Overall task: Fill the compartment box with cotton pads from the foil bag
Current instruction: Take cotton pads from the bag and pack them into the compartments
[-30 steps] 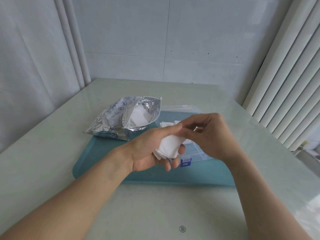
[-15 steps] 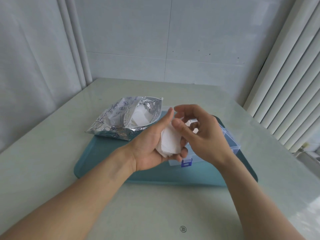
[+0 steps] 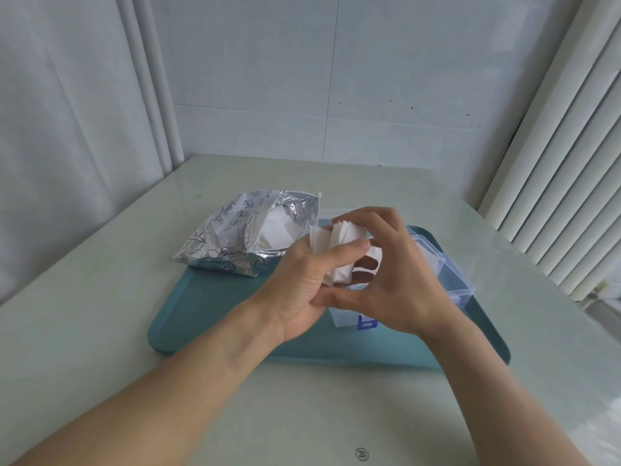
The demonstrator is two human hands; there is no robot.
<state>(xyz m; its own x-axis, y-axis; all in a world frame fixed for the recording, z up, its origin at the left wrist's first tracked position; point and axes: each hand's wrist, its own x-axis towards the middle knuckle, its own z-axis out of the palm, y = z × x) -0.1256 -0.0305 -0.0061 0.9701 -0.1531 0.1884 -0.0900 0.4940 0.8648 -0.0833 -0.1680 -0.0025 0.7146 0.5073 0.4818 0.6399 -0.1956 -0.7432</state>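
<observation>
While the left hand (image 3: 302, 284) curls its thumb and fingers round a small stack of soft white square cotton pads (image 3: 339, 250), the right hand (image 3: 393, 277) comes in from the other side. Its fingers bend over the top of the stack and its thumb lies under it, so both hands hold the same pads. Neither hand is spread wide.

The step in hand looks like taking the pads out of the left hand so they can go down into the box. To do it well, the right hand should pinch the whole stack by its edges and keep the pads lined up. The left hand should let go only when the pinch is firm. The pads are thin and floppy, so a loose hold could let them fan out or drop.

Just under the hands sits the clear plastic compartment box (image 3: 450, 274) with a blue clasp (image 3: 367, 321). The hands hide most of it, so I cannot tell which parts are full.

Beside the box, on the left, lies the shiny silver foil bag (image 3: 235, 240). Its mouth is open and more white pads show inside.

Box and bag both rest on a flat teal plastic tray (image 3: 215, 314), which sits on a pale green table (image 3: 100, 348).
</observation>
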